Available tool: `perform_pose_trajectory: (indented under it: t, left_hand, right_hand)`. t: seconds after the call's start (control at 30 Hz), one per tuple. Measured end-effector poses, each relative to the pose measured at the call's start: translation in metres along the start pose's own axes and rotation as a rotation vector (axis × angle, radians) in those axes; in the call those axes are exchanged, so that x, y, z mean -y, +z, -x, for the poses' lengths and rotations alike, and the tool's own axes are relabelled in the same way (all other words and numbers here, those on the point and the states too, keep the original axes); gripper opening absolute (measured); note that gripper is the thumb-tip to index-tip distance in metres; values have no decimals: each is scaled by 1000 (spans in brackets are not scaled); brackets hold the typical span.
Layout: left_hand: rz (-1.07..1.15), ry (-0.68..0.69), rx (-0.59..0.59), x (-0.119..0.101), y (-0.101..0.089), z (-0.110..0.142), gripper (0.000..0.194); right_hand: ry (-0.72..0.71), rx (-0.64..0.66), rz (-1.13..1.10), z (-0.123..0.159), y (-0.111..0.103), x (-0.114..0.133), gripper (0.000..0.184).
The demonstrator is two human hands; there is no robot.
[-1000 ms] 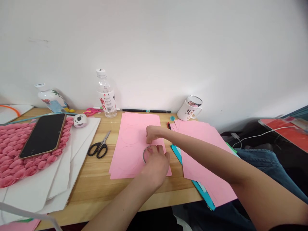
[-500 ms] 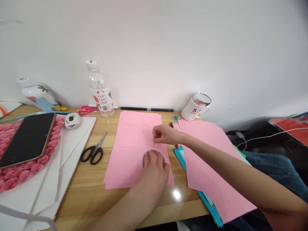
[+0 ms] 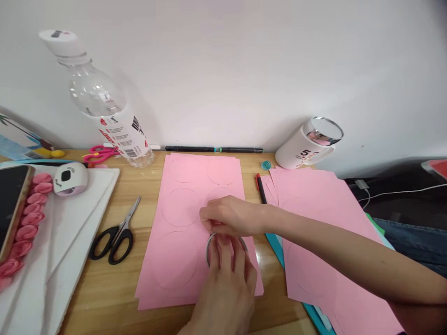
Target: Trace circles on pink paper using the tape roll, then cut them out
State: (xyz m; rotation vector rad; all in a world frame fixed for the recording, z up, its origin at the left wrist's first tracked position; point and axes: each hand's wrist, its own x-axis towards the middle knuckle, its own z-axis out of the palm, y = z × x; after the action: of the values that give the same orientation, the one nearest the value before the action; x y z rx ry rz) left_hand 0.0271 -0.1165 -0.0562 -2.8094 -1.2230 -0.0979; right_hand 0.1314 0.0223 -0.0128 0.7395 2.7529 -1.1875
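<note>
A stack of pink paper sheets [image 3: 150, 279] lies on the wooden table, its top sheet bearing several thinly drawn circles. On its lower right part my left hand [image 3: 225, 284] presses a round lid-like disc with a pale rim [image 3: 208, 251], fingers bent down onto it and covering most of it. My right hand [image 3: 233, 215] is closed in a pinch just above the disc's far edge. Whatever thin thing sits in that pinch is hidden by the fingers now; a slim dark tip showed below them earlier.
Black-handled scissors [image 3: 118, 235] lie left of the paper. A clear bottle [image 3: 118, 125], a black pen [image 3: 188, 149] and a white mug [image 3: 296, 149] line the wall. More pink sheets [image 3: 321, 209] lie at right. White boards [image 3: 87, 209] carry a phone [image 3: 12, 204] and pink paper roses [image 3: 28, 232].
The view has tipped down and come closer. My right hand has moved toward me, from above the paper to the far rim of the disc. My left hand keeps holding the disc.
</note>
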Motion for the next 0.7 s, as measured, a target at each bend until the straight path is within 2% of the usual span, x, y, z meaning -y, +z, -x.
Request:
perform_pose_trajectory:
  t: [0.1,0.23,0.43,0.57,0.63,0.7]
  left_hand:
    - [56,-35,29,-1,0,-1,47]
    - [66,5,48,1,-6,-3,43]
    - [59,31,115,8,-10,-7,42]
    - [91,58,153,21,-21,-10,33]
    - [114,85,199,27,-30,-9,37]
    - [186,100,234,31,-35,-4,36]
  right_hand:
    - [13,17,64,2,-1,-2,15]
    - [96,9,92,15,-2,-8,12]
    - [255,-16,124,49,0,-5,12]
    - [288,-39,87,72,6,1,9]
    - [346,-113,58,81,11,1,9]
    - [472,-281,49,85,16,-2,14]
